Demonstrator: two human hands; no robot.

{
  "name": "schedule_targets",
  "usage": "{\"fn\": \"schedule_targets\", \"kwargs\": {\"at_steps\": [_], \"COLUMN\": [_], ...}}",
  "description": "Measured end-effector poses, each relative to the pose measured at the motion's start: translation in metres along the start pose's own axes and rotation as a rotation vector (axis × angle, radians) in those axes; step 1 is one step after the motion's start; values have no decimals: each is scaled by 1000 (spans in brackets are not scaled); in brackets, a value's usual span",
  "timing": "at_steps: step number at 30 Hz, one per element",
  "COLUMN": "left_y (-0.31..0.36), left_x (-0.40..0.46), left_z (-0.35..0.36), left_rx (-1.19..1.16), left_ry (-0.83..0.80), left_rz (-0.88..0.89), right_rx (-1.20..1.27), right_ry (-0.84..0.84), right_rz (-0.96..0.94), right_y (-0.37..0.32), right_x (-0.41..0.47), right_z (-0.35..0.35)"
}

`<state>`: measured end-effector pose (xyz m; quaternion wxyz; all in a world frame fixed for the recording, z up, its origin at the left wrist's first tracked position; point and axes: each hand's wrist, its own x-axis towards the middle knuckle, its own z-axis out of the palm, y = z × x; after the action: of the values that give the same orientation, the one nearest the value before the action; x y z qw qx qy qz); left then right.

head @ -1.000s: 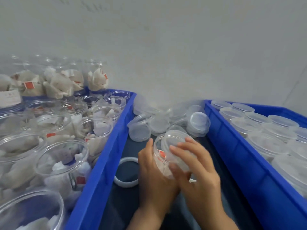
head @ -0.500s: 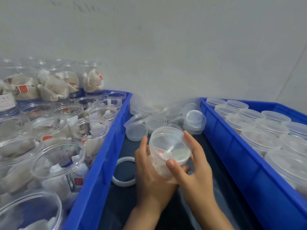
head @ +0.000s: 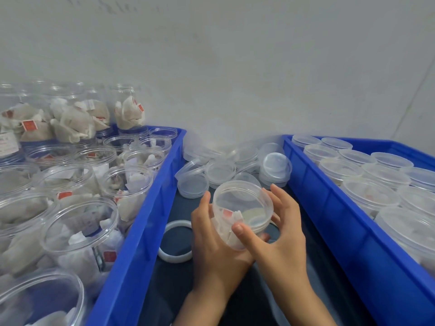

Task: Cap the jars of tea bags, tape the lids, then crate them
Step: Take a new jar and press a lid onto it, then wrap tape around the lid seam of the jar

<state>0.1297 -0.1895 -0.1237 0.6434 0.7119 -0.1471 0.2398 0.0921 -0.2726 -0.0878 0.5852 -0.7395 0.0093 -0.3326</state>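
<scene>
I hold a clear plastic jar of tea bags (head: 231, 228) tilted toward me between the two crates. A translucent lid (head: 242, 203) sits on its mouth. My left hand (head: 214, 241) cups the jar's body from the left and below. My right hand (head: 277, 231) grips the lid's rim, thumb in front and fingers behind. A white tape roll (head: 175, 241) lies on the dark surface just left of my left hand.
A blue crate (head: 146, 222) on the left holds several open jars of tea bags (head: 80, 234). A blue crate (head: 348, 222) on the right holds several capped jars (head: 369, 196). Loose lids (head: 221, 170) are piled at the back by the wall.
The lid, held tilted over the mouth a second ago, now sits on the jar. My right hand has shifted round the rim, and the jar has tipped more toward me.
</scene>
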Motion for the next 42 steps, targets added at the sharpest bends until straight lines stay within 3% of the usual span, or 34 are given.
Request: {"fn": "schedule_targets", "kwargs": {"at_steps": [7, 10, 13, 16, 22, 27, 29, 33, 38, 40, 42], "left_y": [-2, -5, -9, -13, -18, -18, -16, -13, -19, -20, -22], "left_x": [0, 3, 10, 10, 9, 9, 7, 5, 5, 4, 4], "left_z": [0, 1, 1, 2, 2, 2, 3, 2, 3, 3, 3], "left_rx": [18, -10, -25, 12, 5, 53, 81, 72, 71, 73, 74], "left_ry": [21, 83, 171, 162, 129, 144, 130, 130, 127, 129, 131], "left_rz": [-39, -46, -111, -90, -80, -44, -21, -40, -49, -50, -38], "right_rx": [-12, -62, -59, -69, 128, 44, 26, 58, 110, 115, 103], "right_ry": [8, 6, 103, 219, -14, 210, 167, -79, 321, 269, 71], "right_rz": [41, -26, -178, -195, 23, -105, -91, 34, -64, -39, 24], "right_y": [0, 0, 1, 2, 4, 7, 7, 9, 6, 6, 7], "right_x": [1, 1, -3, -1, 4, 2, 3, 1, 1, 5, 6], "right_z": [3, 1, 1, 1, 0, -2, -1, 5, -1, -2, 1]}}
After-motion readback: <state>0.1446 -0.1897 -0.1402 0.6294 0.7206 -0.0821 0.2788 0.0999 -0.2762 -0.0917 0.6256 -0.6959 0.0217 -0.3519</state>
